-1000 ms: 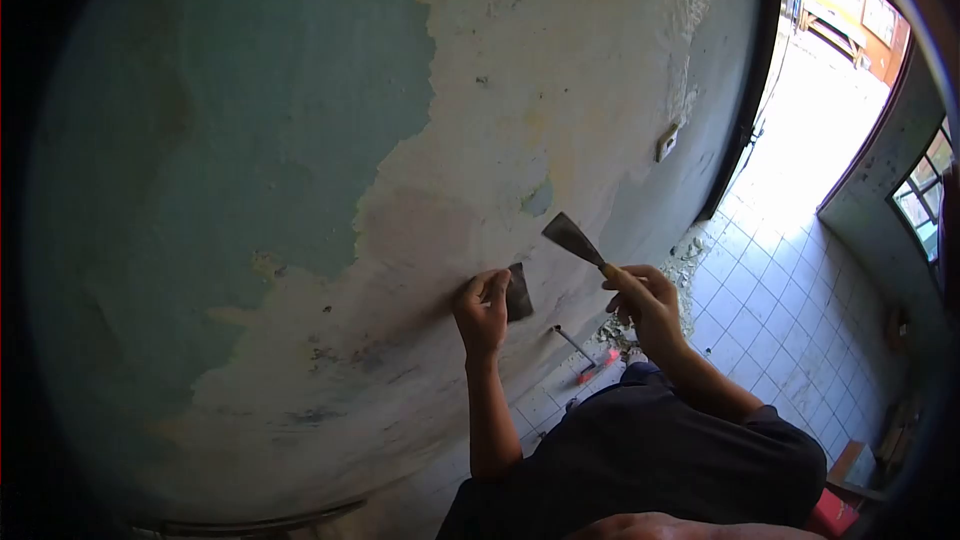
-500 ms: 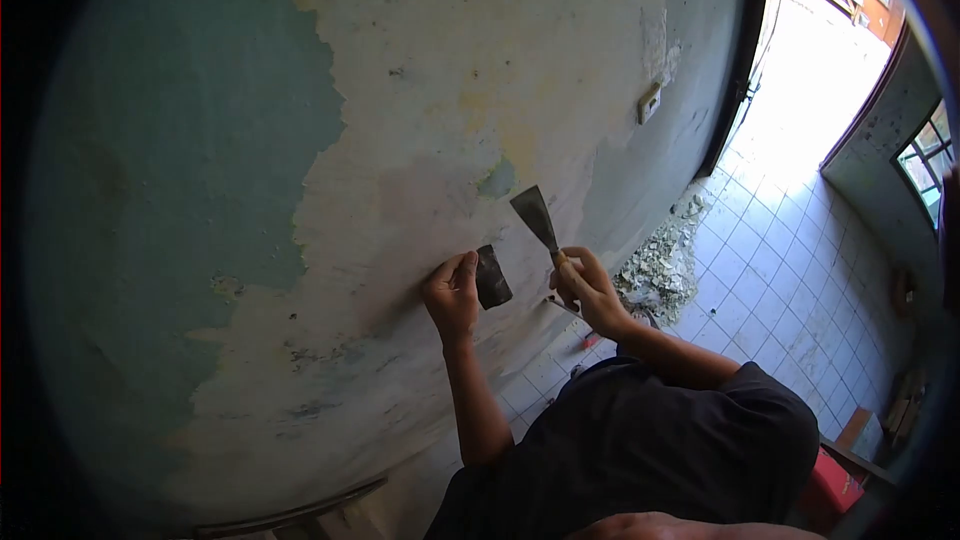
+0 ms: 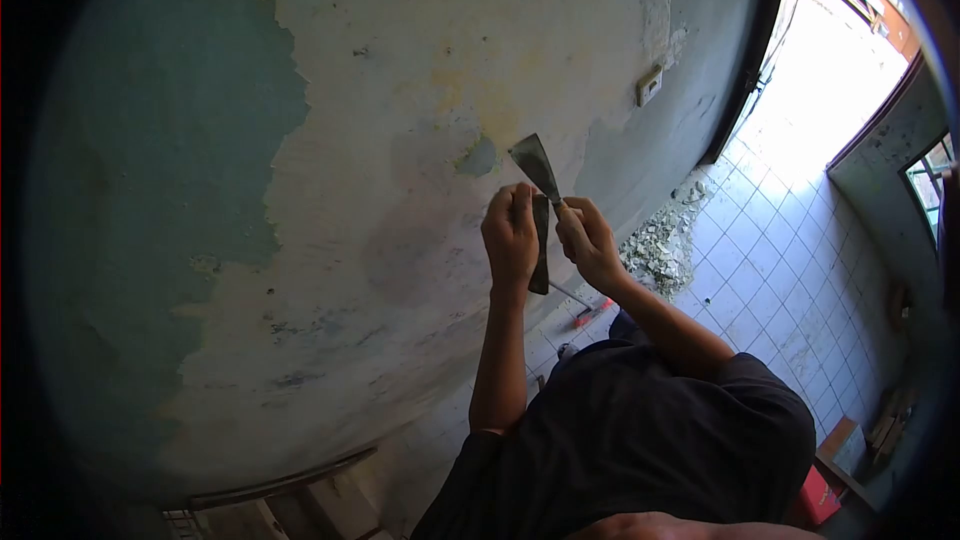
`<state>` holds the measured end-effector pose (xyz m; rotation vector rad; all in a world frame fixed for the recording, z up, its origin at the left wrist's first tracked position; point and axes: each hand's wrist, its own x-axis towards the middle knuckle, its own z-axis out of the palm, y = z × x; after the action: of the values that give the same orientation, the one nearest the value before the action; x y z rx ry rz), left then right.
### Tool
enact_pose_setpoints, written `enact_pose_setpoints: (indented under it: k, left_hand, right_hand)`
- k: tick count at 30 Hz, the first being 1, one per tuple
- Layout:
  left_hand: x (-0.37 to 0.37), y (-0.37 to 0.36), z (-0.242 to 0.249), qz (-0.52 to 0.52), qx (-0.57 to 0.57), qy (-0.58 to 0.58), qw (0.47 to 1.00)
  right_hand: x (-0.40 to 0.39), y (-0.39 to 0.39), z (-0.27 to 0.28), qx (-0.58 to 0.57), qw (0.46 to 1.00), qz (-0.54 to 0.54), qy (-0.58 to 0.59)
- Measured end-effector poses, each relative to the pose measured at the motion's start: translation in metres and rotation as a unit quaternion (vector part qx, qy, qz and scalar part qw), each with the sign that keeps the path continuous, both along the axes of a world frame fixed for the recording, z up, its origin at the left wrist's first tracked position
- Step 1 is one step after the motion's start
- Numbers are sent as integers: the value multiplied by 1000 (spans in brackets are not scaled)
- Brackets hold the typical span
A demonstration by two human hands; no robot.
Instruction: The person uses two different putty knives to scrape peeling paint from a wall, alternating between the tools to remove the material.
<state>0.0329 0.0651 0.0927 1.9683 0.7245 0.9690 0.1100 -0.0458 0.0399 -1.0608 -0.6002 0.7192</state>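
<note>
In my right hand (image 3: 594, 248) is a putty knife (image 3: 534, 164), gripped by its handle, its flared metal blade pointing up and toward the wall. My left hand (image 3: 511, 237) is closed on a dark, flat, roughly rectangular piece (image 3: 541, 258), now seen almost edge-on; its material cannot be made out. Both hands are close together in front of the wall (image 3: 400, 170), with the dark piece between them near the knife's neck. Just left of the blade, the wall has a small grey-green patch (image 3: 478, 156).
Green paint (image 3: 190, 130) covers the wall's left side. A switch plate (image 3: 649, 86) sits higher up, right. Paint flakes (image 3: 660, 248) are heaped on the tiled floor (image 3: 755, 260) by a bright doorway (image 3: 830, 70). A red-ended tool (image 3: 590, 315) lies below my hands.
My left hand has moved up and right, close to my right hand, and the dark piece has turned nearly edge-on. The knife has risen slightly. The view has shifted a little.
</note>
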Motion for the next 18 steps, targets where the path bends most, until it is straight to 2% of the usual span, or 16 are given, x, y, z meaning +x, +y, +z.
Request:
enact_pose_setpoints:
  k: [3, 5, 7, 10, 18]
  left_hand:
    - [7, 4, 3, 25, 42, 8, 999]
    - [10, 7, 1, 29, 39, -16, 999]
    - [9, 10, 2, 8, 21, 29, 999]
    - [11, 8, 7, 18, -10, 31, 999]
    - [12, 8, -3, 46, -18, 9, 999]
  right_hand:
    - [5, 10, -6, -10, 999, -14, -36]
    - [6, 12, -8, -7, 1000, 3, -10]
    - [6, 14, -12, -4, 1000, 20, 17]
    - [6, 19, -19, -10, 999, 23, 29]
    - [2, 28, -26, -17, 1000, -14, -3]
